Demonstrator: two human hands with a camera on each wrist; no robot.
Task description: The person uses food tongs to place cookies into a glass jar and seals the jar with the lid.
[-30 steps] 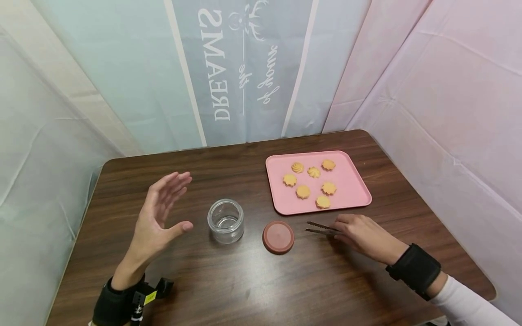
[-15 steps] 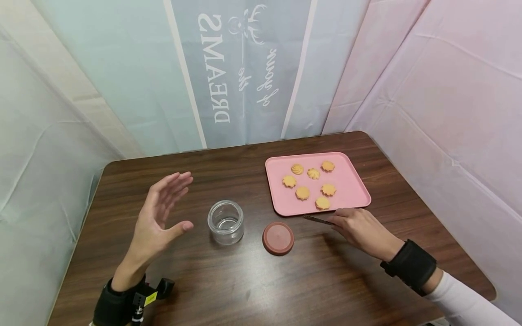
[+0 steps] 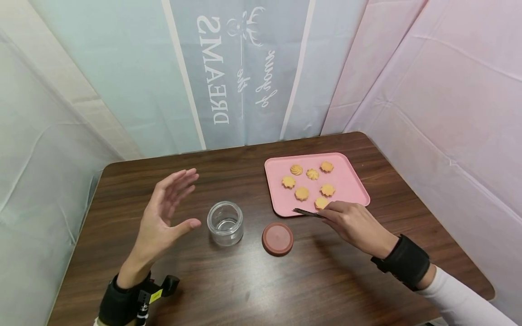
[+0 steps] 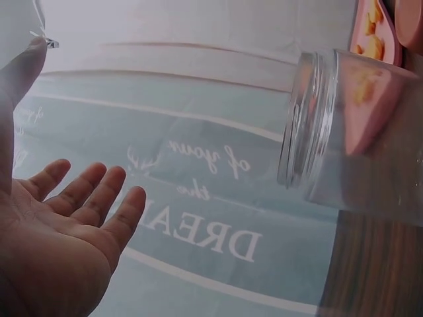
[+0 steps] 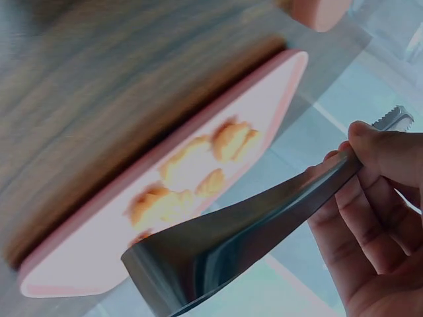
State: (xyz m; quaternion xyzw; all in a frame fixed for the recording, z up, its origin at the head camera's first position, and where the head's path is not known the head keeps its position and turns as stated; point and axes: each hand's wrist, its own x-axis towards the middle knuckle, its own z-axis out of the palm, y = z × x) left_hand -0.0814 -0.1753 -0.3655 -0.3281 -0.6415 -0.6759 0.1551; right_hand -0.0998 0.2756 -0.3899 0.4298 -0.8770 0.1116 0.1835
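Note:
Metal tongs (image 5: 251, 231) are pinched between the thumb and fingers of my right hand (image 3: 352, 222). Their serrated tips overlap the near edge of the pink tray (image 3: 350, 190) in the head view, beside the nearest cookie (image 3: 321, 203). Several golden piped cookies (image 5: 188, 172) lie spread over the tray. My left hand (image 3: 165, 213) is raised to the left of a clear glass jar (image 3: 225, 224), fingers spread and apart from it, holding nothing. The jar stands upright with no lid on it and nothing inside.
A round reddish-brown lid (image 3: 277, 238) lies flat on the wooden table (image 3: 228, 290) between the jar and my right hand. Curtains with printed lettering (image 3: 218, 72) hang behind the table, and pale cloth walls (image 3: 461, 136) stand at both sides.
My right hand has moved left and up with the tongs, from the table in front of the tray to its near edge. The left hand has shifted slightly right, closer to the jar.

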